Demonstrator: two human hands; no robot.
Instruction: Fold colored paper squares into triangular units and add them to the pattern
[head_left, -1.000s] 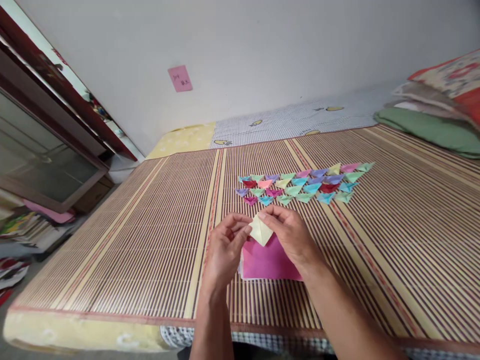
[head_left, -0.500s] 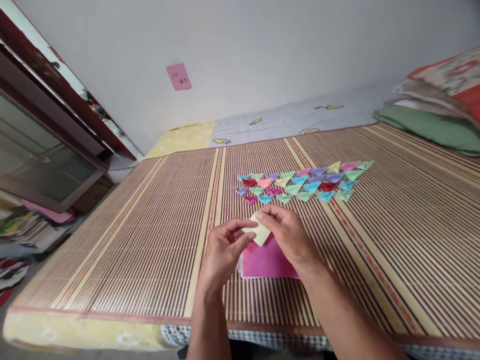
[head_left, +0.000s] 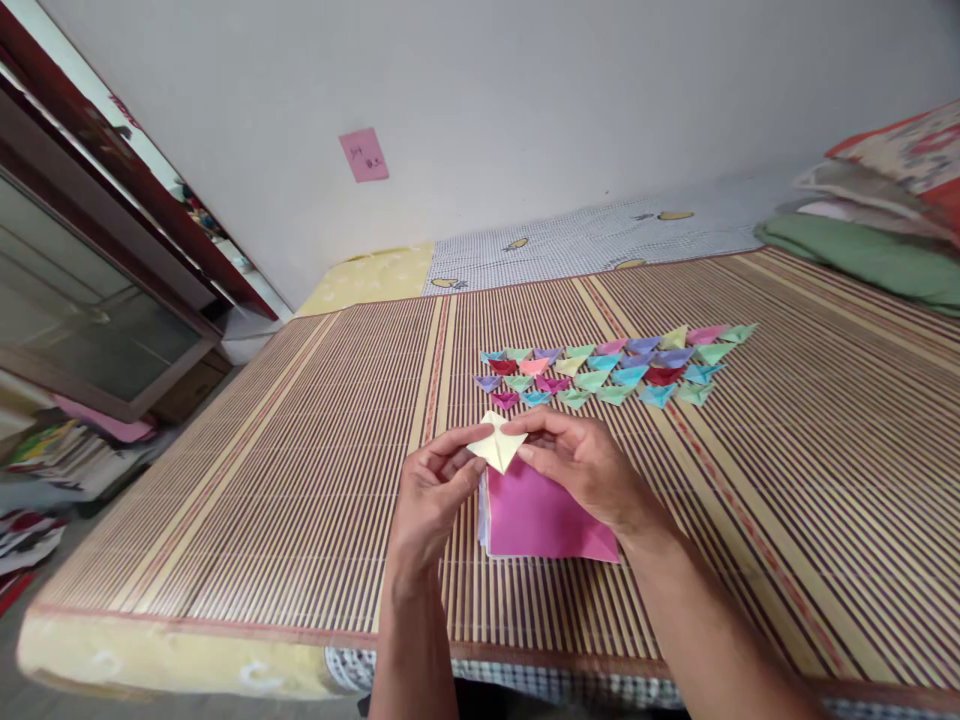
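Observation:
A small piece of pale yellow folded paper (head_left: 498,448), diamond-shaped with a crease down its middle, is held between both hands. My left hand (head_left: 439,480) pinches its left side with thumb and forefinger. On the opposite side, the thumb and fingers of my right hand (head_left: 581,462) grip the paper's right edge. Just below lies a stack of coloured paper sheets, a magenta sheet (head_left: 551,515) on top. Beyond the hands, several small folded paper boats (head_left: 592,380) in many colours sit in rows.
A striped bamboo mat (head_left: 285,480) covers the bed. Folded green cloth (head_left: 862,258) and a patterned pillow (head_left: 911,150) are piled at the far right. A pink note (head_left: 364,155) hangs on the wall. Left of the bed stand a glass-fronted cabinet (head_left: 82,300) and stacked books (head_left: 71,445).
The yellow paper has moved slightly left and now shows a fuller diamond face. My right hand has shifted its fingers to the paper's right side, uncovering more of the magenta sheet.

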